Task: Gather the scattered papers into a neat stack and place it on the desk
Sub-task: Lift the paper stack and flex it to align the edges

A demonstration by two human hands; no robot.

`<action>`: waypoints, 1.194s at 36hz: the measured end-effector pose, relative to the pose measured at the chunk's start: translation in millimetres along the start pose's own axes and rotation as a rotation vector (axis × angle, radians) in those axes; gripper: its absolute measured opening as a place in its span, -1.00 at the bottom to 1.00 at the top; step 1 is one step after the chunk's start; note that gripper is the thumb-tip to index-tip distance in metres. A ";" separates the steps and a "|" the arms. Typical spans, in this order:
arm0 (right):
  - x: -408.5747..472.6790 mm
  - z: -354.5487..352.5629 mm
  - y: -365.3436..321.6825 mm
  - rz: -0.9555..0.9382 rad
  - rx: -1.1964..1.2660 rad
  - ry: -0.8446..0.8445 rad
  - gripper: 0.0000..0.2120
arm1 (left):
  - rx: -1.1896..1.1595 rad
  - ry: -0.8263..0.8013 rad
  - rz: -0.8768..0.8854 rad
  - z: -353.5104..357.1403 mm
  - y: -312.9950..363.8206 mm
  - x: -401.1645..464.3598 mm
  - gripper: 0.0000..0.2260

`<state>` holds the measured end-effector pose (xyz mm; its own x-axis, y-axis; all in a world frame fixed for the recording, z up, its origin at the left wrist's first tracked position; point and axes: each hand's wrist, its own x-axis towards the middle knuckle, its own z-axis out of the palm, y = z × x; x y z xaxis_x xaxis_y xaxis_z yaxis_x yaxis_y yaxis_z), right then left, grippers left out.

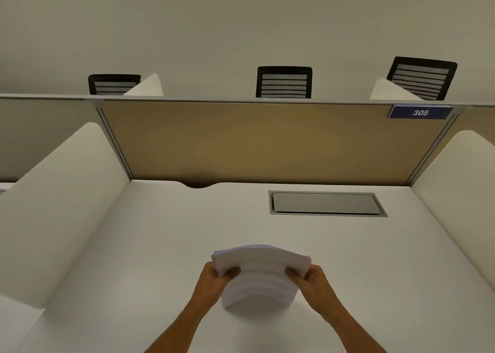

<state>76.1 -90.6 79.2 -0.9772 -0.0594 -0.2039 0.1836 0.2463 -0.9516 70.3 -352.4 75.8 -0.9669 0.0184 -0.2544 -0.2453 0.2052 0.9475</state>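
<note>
Starting lower left of centre, I have the left hand (214, 280) clamped on the left edge of the paper stack (261, 275), thumb over the top sheet and fingers curled beneath. The stack sits low in the middle of the frame, held just above or standing on the white worktop (361, 259); I cannot tell which, since its lower edge blurs into the surface. It bows upward between my hands, which I judge comes from squeezing both sides inward to square the edges. To the right, the right hand (312, 279) grips the opposite edge the same way. The printed lines on the top sheet are too faint to read. I see no loose sheets on the worktop, though the near edge is cut off by the bottom of the frame.
</note>
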 end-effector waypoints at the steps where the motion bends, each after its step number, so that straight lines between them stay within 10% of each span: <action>1: 2.2 -1.2 2.6 -0.001 -0.035 0.005 -0.81 | 0.013 0.013 -0.001 0.1 -0.5 0.7 -0.88; 43: -3.8 13.8 28.5 0.073 -0.058 -0.054 -0.75 | 0.006 -0.007 -0.044 3.8 -26.0 -8.2 -0.73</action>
<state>86.5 -96.7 49.7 -0.9538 -0.0913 -0.2862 0.2465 0.3070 -0.9192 84.8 -354.2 52.5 -0.9548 0.0158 -0.2967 -0.2868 0.2117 0.9343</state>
